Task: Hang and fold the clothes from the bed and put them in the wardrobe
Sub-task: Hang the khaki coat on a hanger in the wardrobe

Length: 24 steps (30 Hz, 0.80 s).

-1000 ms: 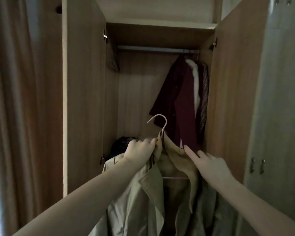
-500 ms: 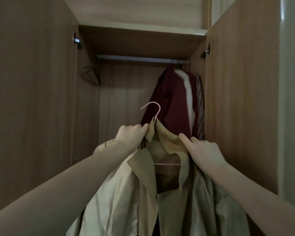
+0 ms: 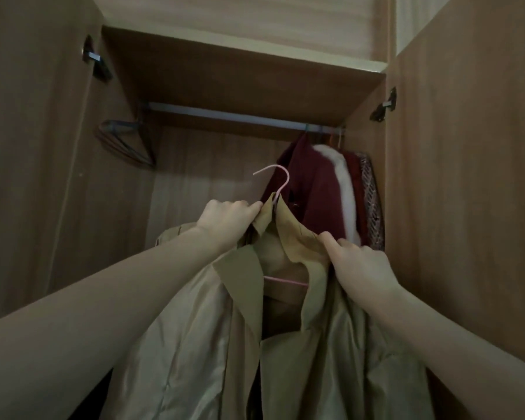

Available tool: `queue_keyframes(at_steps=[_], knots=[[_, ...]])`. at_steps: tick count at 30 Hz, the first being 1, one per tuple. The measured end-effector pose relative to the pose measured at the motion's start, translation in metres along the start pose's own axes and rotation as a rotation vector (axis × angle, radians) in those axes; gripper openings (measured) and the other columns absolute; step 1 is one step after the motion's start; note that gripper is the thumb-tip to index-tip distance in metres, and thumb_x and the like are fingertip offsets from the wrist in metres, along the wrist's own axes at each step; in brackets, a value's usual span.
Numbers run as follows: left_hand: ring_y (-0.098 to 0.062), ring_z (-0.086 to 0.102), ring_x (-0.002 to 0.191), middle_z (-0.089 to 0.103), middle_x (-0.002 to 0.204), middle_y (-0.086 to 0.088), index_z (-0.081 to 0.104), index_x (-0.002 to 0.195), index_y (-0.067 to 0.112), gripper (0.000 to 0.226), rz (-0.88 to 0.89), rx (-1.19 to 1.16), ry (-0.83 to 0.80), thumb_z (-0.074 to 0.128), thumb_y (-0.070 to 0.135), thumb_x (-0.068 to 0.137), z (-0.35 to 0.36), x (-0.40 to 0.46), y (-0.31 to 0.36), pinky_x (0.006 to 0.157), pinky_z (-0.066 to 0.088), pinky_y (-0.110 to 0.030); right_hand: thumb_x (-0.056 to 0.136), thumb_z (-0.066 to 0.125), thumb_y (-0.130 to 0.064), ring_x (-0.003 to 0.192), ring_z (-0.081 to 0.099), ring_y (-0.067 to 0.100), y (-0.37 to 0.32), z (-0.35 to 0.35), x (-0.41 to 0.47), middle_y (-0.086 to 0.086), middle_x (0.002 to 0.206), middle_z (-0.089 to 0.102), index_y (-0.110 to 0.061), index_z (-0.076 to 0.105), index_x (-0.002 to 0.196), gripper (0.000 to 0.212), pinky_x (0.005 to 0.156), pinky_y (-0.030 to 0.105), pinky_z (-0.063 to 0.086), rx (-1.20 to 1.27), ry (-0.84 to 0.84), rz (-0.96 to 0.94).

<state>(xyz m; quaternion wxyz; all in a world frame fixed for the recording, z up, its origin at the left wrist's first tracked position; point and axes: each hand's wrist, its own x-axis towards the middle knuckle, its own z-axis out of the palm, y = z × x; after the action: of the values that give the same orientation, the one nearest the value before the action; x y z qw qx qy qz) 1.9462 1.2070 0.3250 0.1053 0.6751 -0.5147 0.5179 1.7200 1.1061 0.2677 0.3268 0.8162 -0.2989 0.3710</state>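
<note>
— Looking from the head camera, what hangs around the coat?

— A silver metal rail (image 3: 234,116) crosses under the wooden wardrobe (image 3: 231,71) shelf. At its right end hang a dark red garment (image 3: 315,192), a white fleecy one (image 3: 343,183) and a patterned one (image 3: 372,204), just behind the coat. Empty dark wire hangers (image 3: 125,144) bunch at the left end.

— And the coat?

— The smooth, creased khaki trench coat (image 3: 194,338) sits on a thin pink wire hanger (image 3: 281,183), below the rail, hook free.

— Hands?

— The left hand (image 3: 228,218) pinches the collar at the hook's base; the right hand (image 3: 358,265) grips the coat's right shoulder.
</note>
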Motion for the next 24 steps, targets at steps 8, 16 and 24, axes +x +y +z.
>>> queue_keyframes(at_steps=[8, 16, 24], knots=[[-0.022, 0.065, 0.097, 0.06, 0.114, 0.001, 0.035, 0.136, 0.022, 0.047, 0.052, 0.008, 0.12, 0.056, 0.02, 0.094, 0.093, 0.061, -0.029, 0.058, 0.037, -0.033, 0.102, 0.031, -0.025, 0.084, 0.066, 0.027, 0.014, 0.077, 0.073, -0.003, 0.098, 0.06, -0.027, 0.022, 0.136, 0.035, 0.055, 0.035, 0.043, -0.18, 0.052, -0.006], [-0.024, 0.063, 0.1, 0.058, 0.118, -0.002, 0.033, 0.135, 0.022, 0.042, 0.079, -0.08, 0.213, 0.051, 0.024, 0.097, 0.18, 0.153, -0.065, 0.062, 0.04, -0.034, 0.102, 0.034, -0.026, 0.078, 0.067, 0.03, 0.032, 0.124, 0.163, 0.001, 0.094, 0.063, -0.018, 0.03, 0.129, 0.029, 0.056, 0.036, 0.047, -0.319, 0.126, -0.014], [-0.024, 0.06, 0.097, 0.058, 0.112, -0.002, 0.044, 0.121, 0.024, 0.022, 0.155, -0.333, 0.346, 0.045, 0.026, 0.1, 0.212, 0.233, -0.072, 0.074, 0.049, -0.042, 0.1, 0.041, -0.029, 0.075, 0.061, 0.026, 0.063, 0.13, 0.225, 0.009, 0.101, 0.062, -0.02, 0.029, 0.124, 0.028, 0.057, 0.038, 0.051, -0.349, 0.167, 0.047]])
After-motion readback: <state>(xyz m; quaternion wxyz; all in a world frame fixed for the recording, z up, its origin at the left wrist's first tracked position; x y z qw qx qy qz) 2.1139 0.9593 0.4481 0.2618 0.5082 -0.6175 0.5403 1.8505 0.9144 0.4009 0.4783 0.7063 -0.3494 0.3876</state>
